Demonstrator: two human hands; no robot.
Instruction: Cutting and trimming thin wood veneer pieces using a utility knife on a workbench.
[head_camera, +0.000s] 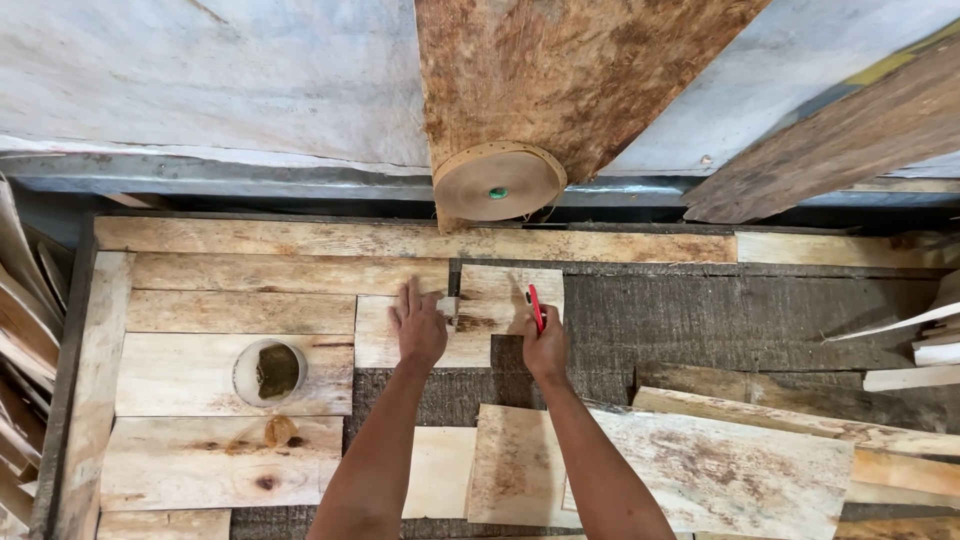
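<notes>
Hands at a workbench laid with thin wooden sheets, seen from above. The left hand (418, 328) is lying flat, fingers extended and close together, palm pressing down on a pale rectangular veneer piece (385, 335) that is lying at the middle of the bench. It is gripping nothing. The right hand (545, 348) is curling its fingers around a red-handled cutter (536, 306), whose tip is pointing away from the person and resting on a smaller, squarish veneer piece (505, 295). This squarish piece is touching the right end of the pale piece and slightly overlapping it; whether the blade is extended cannot be told. To the left, longer boards (240, 312) are lying side by side in rows, and a round container (270, 372) with dark contents is sitting on one of them. A roll of brown paper tape (497, 182) with a green core is standing at the far edge of the bench, against a leaning rough plank (560, 70). Near the person's forearms, a wide blotched sheet (700, 470) is lying across the dark bench surface (700, 310).
</notes>
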